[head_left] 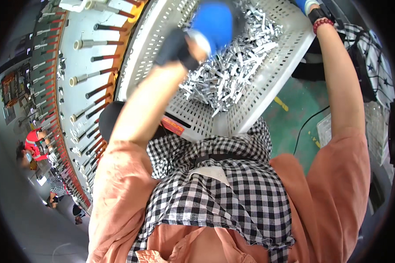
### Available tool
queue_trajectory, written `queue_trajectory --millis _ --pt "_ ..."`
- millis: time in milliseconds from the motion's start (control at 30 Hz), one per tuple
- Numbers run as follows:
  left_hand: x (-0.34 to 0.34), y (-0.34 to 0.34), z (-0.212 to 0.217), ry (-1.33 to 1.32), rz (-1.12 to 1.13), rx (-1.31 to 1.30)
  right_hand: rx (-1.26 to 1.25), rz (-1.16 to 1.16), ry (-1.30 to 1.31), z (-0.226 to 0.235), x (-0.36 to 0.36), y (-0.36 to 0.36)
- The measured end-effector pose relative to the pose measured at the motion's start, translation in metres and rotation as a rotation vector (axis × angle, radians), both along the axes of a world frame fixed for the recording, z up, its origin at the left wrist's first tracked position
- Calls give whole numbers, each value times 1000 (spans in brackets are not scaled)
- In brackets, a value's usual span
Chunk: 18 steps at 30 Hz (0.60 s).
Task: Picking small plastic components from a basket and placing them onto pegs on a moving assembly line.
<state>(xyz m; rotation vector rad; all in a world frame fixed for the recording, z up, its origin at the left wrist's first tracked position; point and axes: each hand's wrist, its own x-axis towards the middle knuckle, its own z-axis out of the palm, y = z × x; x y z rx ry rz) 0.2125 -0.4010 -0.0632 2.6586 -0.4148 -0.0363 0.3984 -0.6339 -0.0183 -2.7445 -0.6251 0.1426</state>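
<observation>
Checked cloth apron [232,188], blue-gloved fingers [217,19], grip unclear, slender silvery pieces [232,79], perforated plastic crate [261,97]

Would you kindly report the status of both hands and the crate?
Left hand: blurred, over metal pieces, hiding some. Right hand: near right edge of white crate, partly cropped. Metal pieces: heaped inside.

My left hand [213,27], above the white basket [276,70]: motion-blurred; I cannot read finger positions or whether anything is held. It masks part of the metal pieces [239,72] inside the basket. My right hand [303,4], at the basket's right side: cut by the upper picture edge, grip undetermined. Basket's far end: also cropped there. Well left of the basket, a co-worker in red [34,143]: too small for me to resolve handwork.
</observation>
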Motion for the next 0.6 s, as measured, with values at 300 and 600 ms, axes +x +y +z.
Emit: queue_trajectory --millis 300,600 --pt "-95 -18 -106 -191 -530 154 45 -4 88 -17 5 6" --pt "-42 14 -85 -200 -253 336 -31 -4 63 -17 17 17"
